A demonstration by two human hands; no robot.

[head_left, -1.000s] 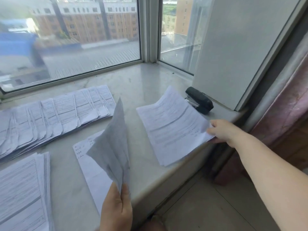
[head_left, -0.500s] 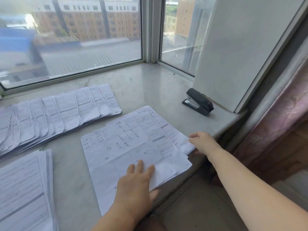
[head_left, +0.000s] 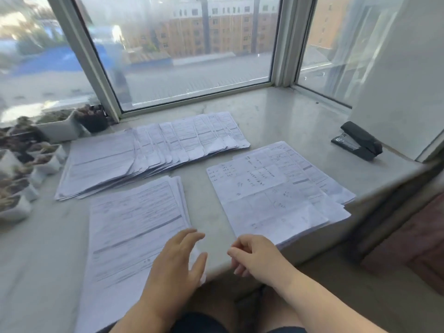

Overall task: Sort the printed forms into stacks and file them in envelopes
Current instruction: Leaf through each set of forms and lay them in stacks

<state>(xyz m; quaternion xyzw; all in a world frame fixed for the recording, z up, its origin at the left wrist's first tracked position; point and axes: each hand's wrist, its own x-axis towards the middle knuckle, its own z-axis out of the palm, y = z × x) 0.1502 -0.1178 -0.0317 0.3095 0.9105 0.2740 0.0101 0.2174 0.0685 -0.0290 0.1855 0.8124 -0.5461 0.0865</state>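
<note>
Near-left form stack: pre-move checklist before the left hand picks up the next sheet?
1. Left hand free of paper: ok, fingers straight, over the near right corner of the near-left form stack.
2. Right hand free: ok, fingers loosely curled, holding nothing, above the sill edge.
3. Right-hand form stack settled: not ok, sheets are skewed and its near right corner overhangs the windowsill edge.
4. Fanned row of forms undisturbed: ok, lying flat.
5. Stapler out of the way: ok, far right, apart from the papers.
6. Envelopes within reach: cannot tell, none in view.
</note>
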